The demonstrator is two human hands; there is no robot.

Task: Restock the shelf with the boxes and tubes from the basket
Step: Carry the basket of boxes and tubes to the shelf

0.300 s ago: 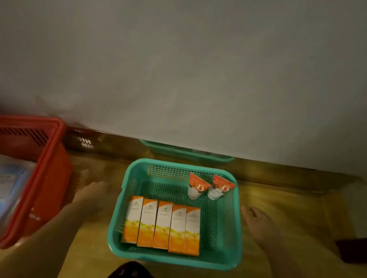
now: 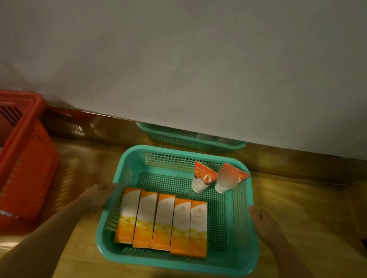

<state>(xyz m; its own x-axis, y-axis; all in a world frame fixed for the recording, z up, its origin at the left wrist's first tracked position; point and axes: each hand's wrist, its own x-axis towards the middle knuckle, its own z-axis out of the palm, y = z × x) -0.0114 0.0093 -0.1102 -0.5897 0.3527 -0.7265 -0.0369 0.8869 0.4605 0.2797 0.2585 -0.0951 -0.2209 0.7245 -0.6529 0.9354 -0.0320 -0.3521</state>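
My left hand (image 2: 96, 197) and right hand (image 2: 263, 224) each press against a side rim of the teal basket (image 2: 240, 254) on the table (image 2: 308, 234); whether either grip has closed, I cannot tell. Inside, five boxes (image 2: 164, 222) lie side by side near me, two tubes (image 2: 216, 179) leaning in the far right corner.

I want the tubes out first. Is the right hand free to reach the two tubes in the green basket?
Probably yes. The right hand is at the green basket's right rim, empty, and the tubes stand uncovered in the far right corner.

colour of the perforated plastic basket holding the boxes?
Teal-green perforated plastic basket, clearest in the head view.
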